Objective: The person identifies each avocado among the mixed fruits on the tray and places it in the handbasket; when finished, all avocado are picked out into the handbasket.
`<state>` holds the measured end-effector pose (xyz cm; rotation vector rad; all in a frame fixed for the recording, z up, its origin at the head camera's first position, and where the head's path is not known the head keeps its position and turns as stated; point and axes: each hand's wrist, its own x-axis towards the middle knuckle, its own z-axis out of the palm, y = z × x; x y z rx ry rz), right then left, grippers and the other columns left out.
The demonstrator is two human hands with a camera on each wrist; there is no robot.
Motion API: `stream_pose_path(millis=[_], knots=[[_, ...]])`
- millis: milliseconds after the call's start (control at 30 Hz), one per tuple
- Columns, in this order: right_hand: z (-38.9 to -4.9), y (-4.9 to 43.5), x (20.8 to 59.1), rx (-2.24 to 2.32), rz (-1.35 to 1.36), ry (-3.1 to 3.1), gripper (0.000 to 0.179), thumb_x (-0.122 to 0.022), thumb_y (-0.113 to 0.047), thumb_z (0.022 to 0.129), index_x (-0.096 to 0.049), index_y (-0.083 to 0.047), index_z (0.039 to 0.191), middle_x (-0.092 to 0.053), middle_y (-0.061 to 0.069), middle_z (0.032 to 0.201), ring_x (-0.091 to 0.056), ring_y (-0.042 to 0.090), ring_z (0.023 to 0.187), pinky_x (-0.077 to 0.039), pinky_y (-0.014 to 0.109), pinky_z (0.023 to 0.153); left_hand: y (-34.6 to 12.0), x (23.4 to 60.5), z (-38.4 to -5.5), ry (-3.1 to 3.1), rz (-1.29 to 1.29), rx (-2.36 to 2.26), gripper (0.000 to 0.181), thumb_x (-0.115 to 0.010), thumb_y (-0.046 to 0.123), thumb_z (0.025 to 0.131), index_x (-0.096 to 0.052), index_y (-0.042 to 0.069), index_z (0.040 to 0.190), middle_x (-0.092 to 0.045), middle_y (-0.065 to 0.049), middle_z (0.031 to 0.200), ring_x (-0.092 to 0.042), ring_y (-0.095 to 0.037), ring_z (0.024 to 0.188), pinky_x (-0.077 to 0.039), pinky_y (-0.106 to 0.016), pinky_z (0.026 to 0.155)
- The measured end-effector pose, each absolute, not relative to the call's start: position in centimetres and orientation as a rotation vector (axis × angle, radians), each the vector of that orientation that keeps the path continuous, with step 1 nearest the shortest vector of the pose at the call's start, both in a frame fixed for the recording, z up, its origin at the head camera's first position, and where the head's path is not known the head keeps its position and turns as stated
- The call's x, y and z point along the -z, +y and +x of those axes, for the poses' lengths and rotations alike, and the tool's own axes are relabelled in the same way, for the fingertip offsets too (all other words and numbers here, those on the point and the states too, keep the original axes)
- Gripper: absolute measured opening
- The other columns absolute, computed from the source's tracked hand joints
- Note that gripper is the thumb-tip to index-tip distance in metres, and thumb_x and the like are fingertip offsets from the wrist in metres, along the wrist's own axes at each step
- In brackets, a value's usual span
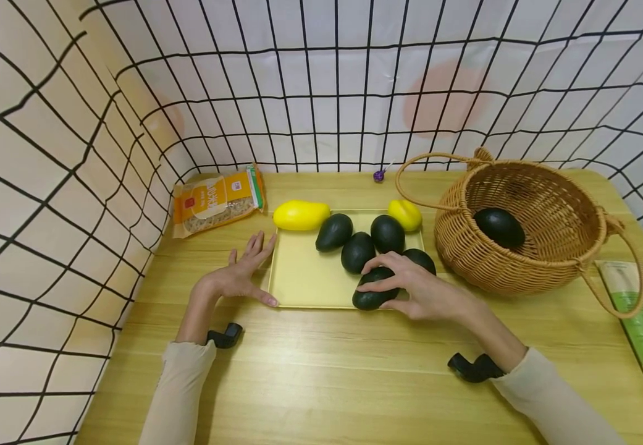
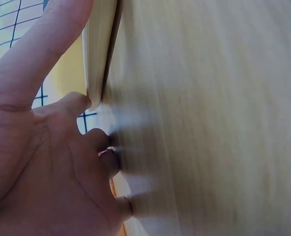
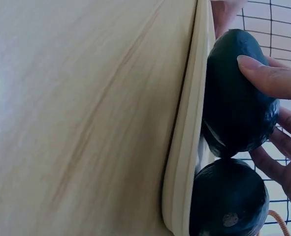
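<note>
A pale yellow tray [image 1: 304, 281] carries several dark avocados, among them one avocado [image 1: 334, 233] near its back edge. My right hand [image 1: 424, 290] grips another avocado [image 1: 370, 299] at the tray's front right, thumb on the near side and fingers over the far side. In the right wrist view that avocado [image 3: 236, 98] stands just inside the rim, close against a second avocado [image 3: 229, 196]. My left hand [image 1: 240, 272] is spread beside the tray's left edge, its thumb by the front corner. In the left wrist view, fingertips of the left hand [image 2: 51, 162] touch the tabletop.
A yellow mango [image 1: 301, 216] and a second yellow fruit [image 1: 405, 215] lie at the tray's back corners. Right of it stands a wicker basket [image 1: 512, 275] with one avocado [image 1: 499, 227] inside. A grain bag [image 1: 218, 201], purple lollipop [image 1: 379, 176] and green-white package [image 1: 640, 321] lie around.
</note>
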<state>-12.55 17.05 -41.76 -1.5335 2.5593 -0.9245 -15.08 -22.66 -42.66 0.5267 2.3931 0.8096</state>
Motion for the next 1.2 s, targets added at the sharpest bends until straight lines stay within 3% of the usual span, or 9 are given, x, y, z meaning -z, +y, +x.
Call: stream_pose_path(millis=[200,333,400,567,633,700,800,900,1200], knots=[[-12.3,17.1,40.8,1.003,-1.477,2.581,0.050,-0.085,-0.010,0.085,-0.073,-0.026,0.131,-0.059,0.004,0.140,-0.050,0.023,0.132,-0.045,0.053,0.109,-22.6,42.7,-15.0,2.395,0.526,-0.807,0.138,-0.092,0.039,0.077,0.010,0.013,0.166,0.032,-0.020,0.167,0.032,-0.038,0.156,0.022,-0.071,0.120],[-12.3,17.6,39.4,1.111,-1.520,2.621,0.053,-0.087,-0.007,0.081,-0.074,-0.022,0.130,-0.060,0.008,0.140,-0.049,0.026,0.134,-0.039,0.036,0.118,-22.7,42.6,-15.0,2.398,0.520,-0.793,0.139,-0.092,0.038,0.077,0.011,0.013,0.166,0.033,-0.019,0.167,0.032,-0.037,0.156,0.021,-0.071,0.120],[-12.3,17.9,38.6,1.163,-1.550,2.642,0.045,-0.086,-0.015,0.086,-0.074,-0.020,0.129,-0.061,0.011,0.139,-0.049,0.026,0.134,-0.033,0.027,0.121,-22.7,42.6,-15.1,2.396,0.518,-0.797,0.139,-0.092,0.038,0.077,0.011,0.013,0.166,0.033,-0.019,0.167,0.032,-0.037,0.156,0.021,-0.071,0.120],[-12.4,18.9,36.6,1.293,-1.607,2.663,0.036,-0.079,-0.024,0.093,-0.074,-0.015,0.129,-0.061,0.016,0.138,-0.049,0.024,0.135,-0.035,0.022,0.118,-22.7,42.6,-15.1,2.398,0.516,-0.803,0.139,-0.092,0.038,0.076,0.011,0.013,0.166,0.033,-0.020,0.167,0.032,-0.038,0.156,0.021,-0.071,0.120],[-12.5,19.5,36.0,1.320,-1.618,2.682,0.041,-0.083,-0.014,0.088,-0.075,-0.013,0.128,-0.061,0.018,0.137,-0.050,0.023,0.135,-0.037,0.022,0.115,-22.7,42.6,-15.1,2.398,0.516,-0.803,0.139,-0.092,0.038,0.076,0.011,0.013,0.166,0.033,-0.020,0.167,0.032,-0.038,0.156,0.021,-0.071,0.120],[-12.5,20.1,35.3,1.326,-1.605,2.716,0.040,-0.084,-0.014,0.088,-0.075,-0.013,0.127,-0.061,0.019,0.137,-0.050,0.023,0.135,-0.038,0.021,0.113,-22.7,42.6,-15.1,2.398,0.519,-0.802,0.139,-0.092,0.039,0.076,0.011,0.013,0.166,0.033,-0.020,0.167,0.032,-0.038,0.156,0.021,-0.071,0.120],[-12.6,21.2,34.5,1.313,-1.579,2.793,0.037,-0.079,-0.028,0.093,-0.076,-0.011,0.126,-0.061,0.021,0.137,-0.051,0.022,0.133,-0.038,0.020,0.110,-22.8,42.7,-15.1,2.395,0.523,-0.805,0.139,-0.092,0.039,0.076,0.011,0.013,0.166,0.033,-0.020,0.167,0.032,-0.038,0.156,0.021,-0.071,0.120],[-12.8,22.5,33.9,1.313,-1.521,2.896,0.047,-0.068,-0.047,0.098,-0.076,-0.009,0.124,-0.060,0.024,0.137,-0.052,0.019,0.130,-0.039,0.018,0.107,-22.8,42.7,-15.1,2.395,0.523,-0.807,0.139,-0.092,0.039,0.076,0.011,0.013,0.166,0.033,-0.019,0.167,0.032,-0.038,0.156,0.022,-0.071,0.120],[-13.2,26.8,33.2,1.409,-1.226,3.117,0.063,-0.069,-0.058,0.092,-0.076,-0.003,0.123,-0.059,0.027,0.137,-0.050,0.007,0.129,-0.038,0.015,0.106,-22.8,42.7,-15.1,2.397,0.531,-0.805,0.139,-0.092,0.040,0.076,0.010,0.013,0.166,0.032,-0.019,0.168,0.032,-0.038,0.156,0.021,-0.072,0.119]])
